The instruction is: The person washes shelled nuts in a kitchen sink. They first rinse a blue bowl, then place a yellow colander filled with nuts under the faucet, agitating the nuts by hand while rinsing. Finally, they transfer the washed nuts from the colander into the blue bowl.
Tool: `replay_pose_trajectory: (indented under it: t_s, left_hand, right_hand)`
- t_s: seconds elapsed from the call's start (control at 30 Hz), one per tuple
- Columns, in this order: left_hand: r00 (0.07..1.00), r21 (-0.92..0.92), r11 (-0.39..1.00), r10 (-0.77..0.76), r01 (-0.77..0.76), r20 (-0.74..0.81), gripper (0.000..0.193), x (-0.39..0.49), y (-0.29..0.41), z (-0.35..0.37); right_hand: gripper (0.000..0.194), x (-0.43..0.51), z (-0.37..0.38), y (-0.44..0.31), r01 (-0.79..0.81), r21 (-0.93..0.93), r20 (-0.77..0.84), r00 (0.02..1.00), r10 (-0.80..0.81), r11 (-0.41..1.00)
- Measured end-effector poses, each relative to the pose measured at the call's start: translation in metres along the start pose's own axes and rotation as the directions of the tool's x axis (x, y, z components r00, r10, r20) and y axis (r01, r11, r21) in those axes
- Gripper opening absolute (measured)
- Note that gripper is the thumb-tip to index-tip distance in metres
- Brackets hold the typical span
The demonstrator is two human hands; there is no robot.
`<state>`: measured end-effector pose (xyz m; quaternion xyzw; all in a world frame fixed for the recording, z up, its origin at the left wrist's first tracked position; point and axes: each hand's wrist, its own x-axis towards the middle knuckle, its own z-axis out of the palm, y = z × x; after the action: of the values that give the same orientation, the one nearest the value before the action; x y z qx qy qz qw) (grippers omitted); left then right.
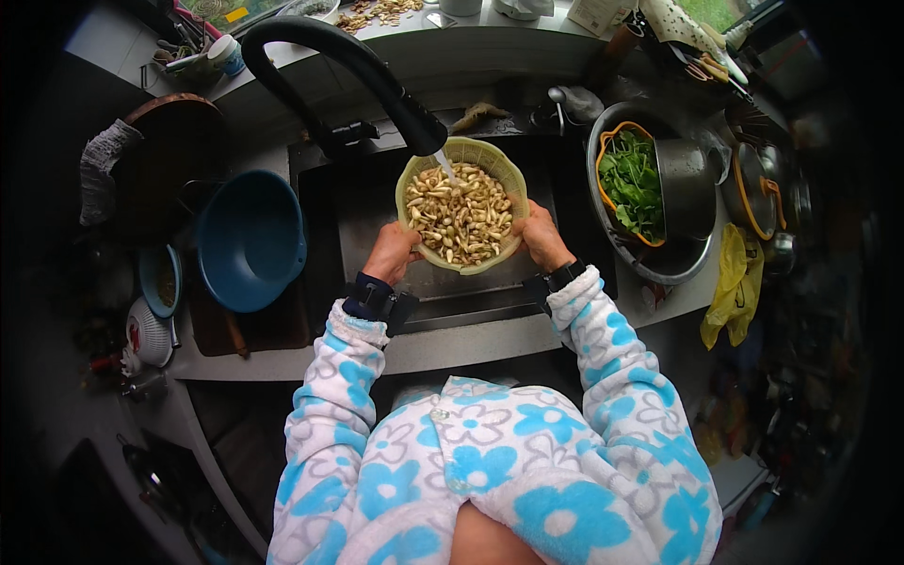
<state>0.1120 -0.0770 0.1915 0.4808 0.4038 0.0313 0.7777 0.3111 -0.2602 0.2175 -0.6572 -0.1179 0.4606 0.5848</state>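
Observation:
Both my hands hold a pale yellow plastic colander over the dark sink. My left hand grips its lower left rim, and my right hand grips the rim on the right. Many small whitish-brown bulbs fill the colander. From the black pull-down faucet above, a stream of water runs onto the bulbs.
At left stand a blue plastic basin and a smaller blue bowl. At right, a large metal basin holds a pot and an orange-rimmed basket of green leaves; a yellow plastic bag hangs beyond it.

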Motion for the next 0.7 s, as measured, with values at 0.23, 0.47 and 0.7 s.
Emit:
replay_pose_trajectory:
  t_s: [0.23, 0.47, 0.7]
  left_hand:
    - [0.997, -0.037, 0.999, 0.016, -0.013, 0.077, 0.034, 0.011, -0.002, 0.001]
    - [0.993, 0.022, 0.999, 0.025, -0.028, 0.117, 0.030, 0.021, 0.010, 0.006]
    - [0.997, -0.060, 0.997, 0.053, -0.050, 0.057, 0.028, 0.013, 0.013, -0.003]
  right_hand:
    - [0.072, 0.003, -0.014, 0.017, -0.094, 0.171, 0.011, 0.996, 0.094, 0.981]
    - [0.077, -0.015, -0.013, 0.021, -0.019, 0.233, -0.051, 0.998, 0.032, 0.972]
    - [0.067, -0.007, 0.006, 0.024, -0.038, 0.339, -0.041, 0.998, 0.056, 0.940]
